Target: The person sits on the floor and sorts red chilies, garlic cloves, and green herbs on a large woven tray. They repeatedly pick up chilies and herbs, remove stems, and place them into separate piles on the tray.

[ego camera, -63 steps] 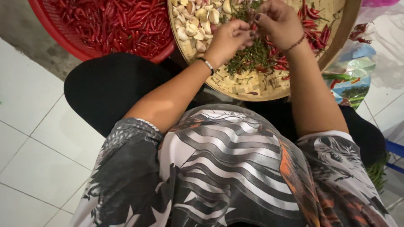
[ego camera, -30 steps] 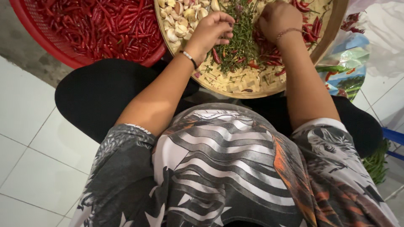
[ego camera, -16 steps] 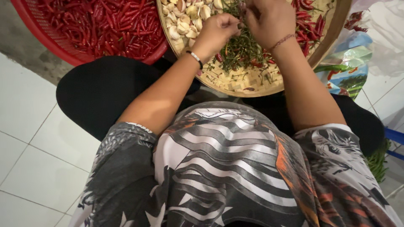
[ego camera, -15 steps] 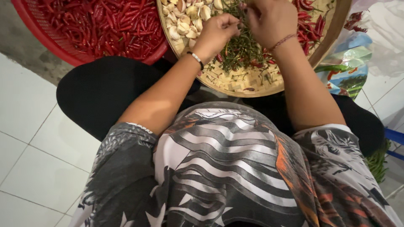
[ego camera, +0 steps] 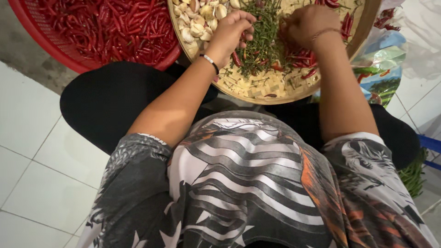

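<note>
White floor tiles point(ego camera: 41, 183) fill the lower left of my view, and the person sits on them with the knees spread. On the lap rests a round woven bamboo tray point(ego camera: 275, 89), at 12 o'clock from the striped shirt point(ego camera: 248, 183).

I see the left hand point(ego camera: 232, 32) on the tray with its fingers curled down into a pile of green chili stems point(ego camera: 264, 32). It looks half closed, but I cannot tell if it really holds something. A thin bracelet point(ego camera: 210, 62) sits on that wrist. At 10 o'clock from this hand lie peeled garlic cloves point(ego camera: 197, 20), close to its knuckles.

The right hand point(ego camera: 310, 23) is closed more tightly, the fingertips pinched together over the stems. What is between them I cannot see. At 6 o'clock from it, just beside the wrist, lie some red chilies point(ego camera: 301, 57) on the tray.

At 9 o'clock from the tray stands a red plastic basket point(ego camera: 50, 43), full of long red chili peppers point(ego camera: 115, 30). A colourful plastic bag point(ego camera: 383, 69) lies at 3 o'clock.
</note>
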